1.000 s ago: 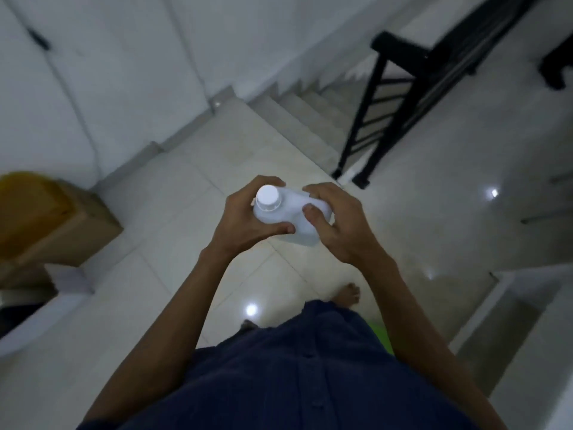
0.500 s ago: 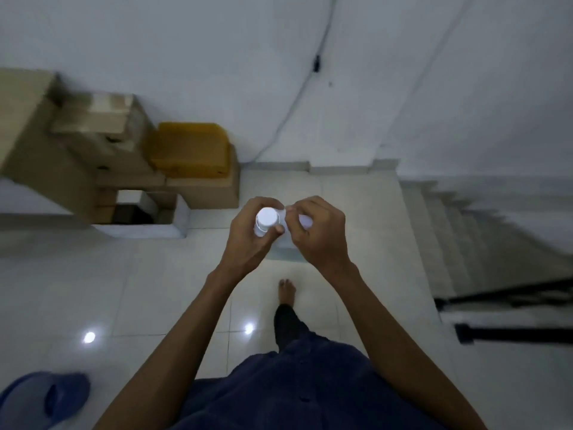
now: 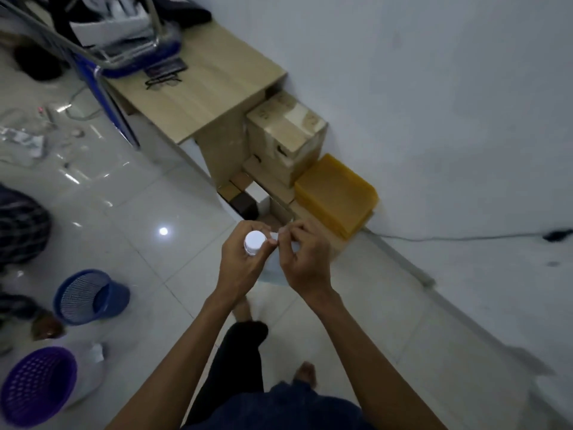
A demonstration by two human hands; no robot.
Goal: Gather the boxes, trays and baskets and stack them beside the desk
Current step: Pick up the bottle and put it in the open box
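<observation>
- The left hand (image 3: 240, 262) curls its fingers tight round a small white bottle (image 3: 255, 242), just under the round cap.
- The right hand (image 3: 305, 259) holds the other side of the bottle. Its fingers are bent, and the tips pinch near the cap.
- Both hands are up in front of the person's body, above the shiny white floor (image 3: 139, 212).
- The wooden desk (image 3: 198, 85) stands by the white wall.
- The brown boxes (image 3: 285, 135) are piled right beside the desk, against the wall.
- A yellow box (image 3: 335, 193) sits next to that pile, touching it, on the side away from the desk.
- A blue basket (image 3: 90, 296) lies tipped on its side on the floor, well apart from the desk.
- A purple basket (image 3: 37, 386) is near the blue one, closer to the person.
- A pair of glasses (image 3: 162, 80) lies on the desk top.
- A thin black cable (image 3: 465, 237) runs along the floor by the wall.
</observation>
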